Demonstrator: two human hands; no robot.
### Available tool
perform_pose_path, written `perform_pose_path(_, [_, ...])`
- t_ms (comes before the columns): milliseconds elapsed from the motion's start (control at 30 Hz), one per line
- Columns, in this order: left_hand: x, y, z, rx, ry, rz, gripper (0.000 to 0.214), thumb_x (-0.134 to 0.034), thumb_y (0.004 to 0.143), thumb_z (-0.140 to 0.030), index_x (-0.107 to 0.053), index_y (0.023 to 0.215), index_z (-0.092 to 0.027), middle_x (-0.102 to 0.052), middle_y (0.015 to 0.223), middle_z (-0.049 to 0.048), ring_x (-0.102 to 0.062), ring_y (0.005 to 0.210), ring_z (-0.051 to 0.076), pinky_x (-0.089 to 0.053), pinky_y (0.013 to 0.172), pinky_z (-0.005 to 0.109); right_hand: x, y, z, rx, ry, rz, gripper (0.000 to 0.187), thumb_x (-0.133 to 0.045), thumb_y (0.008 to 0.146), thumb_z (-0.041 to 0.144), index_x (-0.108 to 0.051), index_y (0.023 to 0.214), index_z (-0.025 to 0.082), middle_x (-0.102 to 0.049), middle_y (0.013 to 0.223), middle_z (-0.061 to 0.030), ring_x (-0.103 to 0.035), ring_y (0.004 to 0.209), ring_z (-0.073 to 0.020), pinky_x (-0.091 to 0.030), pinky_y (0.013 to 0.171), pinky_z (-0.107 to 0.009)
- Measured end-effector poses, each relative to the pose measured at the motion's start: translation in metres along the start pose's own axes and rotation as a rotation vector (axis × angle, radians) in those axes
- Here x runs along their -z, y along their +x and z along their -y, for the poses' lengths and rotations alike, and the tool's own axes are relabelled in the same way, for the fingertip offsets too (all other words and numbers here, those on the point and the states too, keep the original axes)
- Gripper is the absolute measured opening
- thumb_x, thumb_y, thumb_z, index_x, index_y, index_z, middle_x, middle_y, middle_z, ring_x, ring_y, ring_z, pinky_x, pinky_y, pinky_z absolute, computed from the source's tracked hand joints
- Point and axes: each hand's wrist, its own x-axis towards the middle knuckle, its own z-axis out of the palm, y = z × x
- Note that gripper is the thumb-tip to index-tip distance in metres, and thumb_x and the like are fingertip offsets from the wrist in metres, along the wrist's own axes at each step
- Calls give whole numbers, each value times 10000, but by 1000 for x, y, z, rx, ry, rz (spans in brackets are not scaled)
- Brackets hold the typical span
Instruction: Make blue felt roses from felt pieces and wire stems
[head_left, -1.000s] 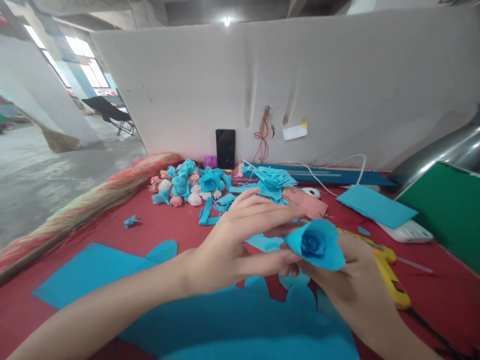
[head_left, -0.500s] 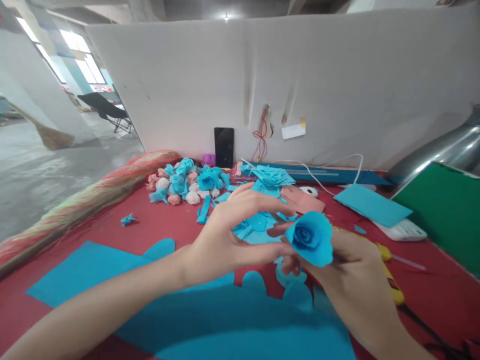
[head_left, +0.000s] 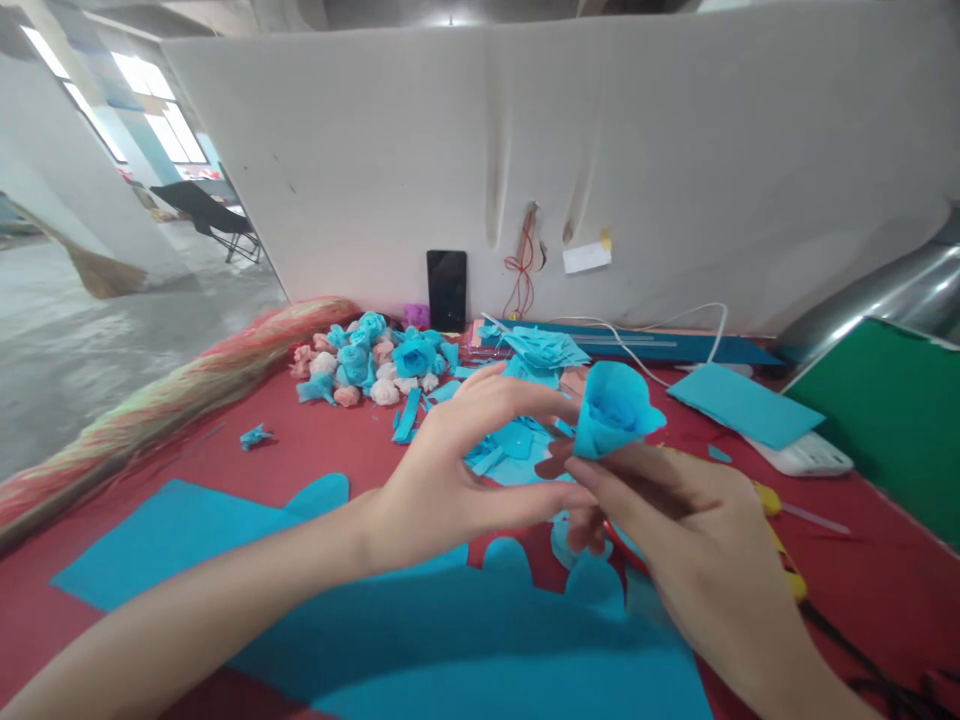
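A blue paper rose (head_left: 613, 408) with a rolled centre and one flared outer petal is upright, tilted slightly, in front of me. My right hand (head_left: 697, 520) pinches it at its base between thumb and fingers. Just left of the flower, my left hand (head_left: 465, 460) curves in a wide C, thumb and index finger apart. Its index fingertip reaches the petal's side; whether it touches I cannot tell. Under both hands lie blue paper sheets (head_left: 450, 640) with rounded petal edges. Several cut blue petals (head_left: 592, 585) rest below the flower.
Finished blue, pink and white paper roses (head_left: 360, 360) are heaped at the back left, by an upright phone (head_left: 447, 290). Blue scraps (head_left: 544, 350) pile at the back centre. A yellow-handled tool (head_left: 791, 570) with a cord and a green board (head_left: 885, 420) are at right.
The rose has moved up and turned from facing me to standing more upright, with my right thumb now showing at its base. My left hand has barely moved.
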Motion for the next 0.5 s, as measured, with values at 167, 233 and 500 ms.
perform_pose_path(167, [0,2,-4,16,-32,-70,156,-557,802,-201,-583,954,-181,-666,922,33,-597,859,159,-431,861,314,-1,1,0,1,-2,4,159,-594,742,330,-647,720,182,-543,456,31,-487,414,-88,-414,424,-183])
perform_pose_path(233, [2,3,-4,45,-30,-115,127,-509,830,-152,-609,900,-187,-671,909,12,-599,847,132,-435,854,284,-1,1,-1,7,-20,14,188,-574,754,348,-638,729,173,-547,447,23,-475,420,-90,-410,442,-190])
perform_pose_path(500, [5,5,2,71,-57,-117,125,-725,652,-235,-676,751,-175,-701,793,32,-616,787,171,-433,853,340,-1,2,-3,69,-53,22,190,-566,761,353,-606,730,170,-540,463,19,-491,417,-105,-399,420,-206])
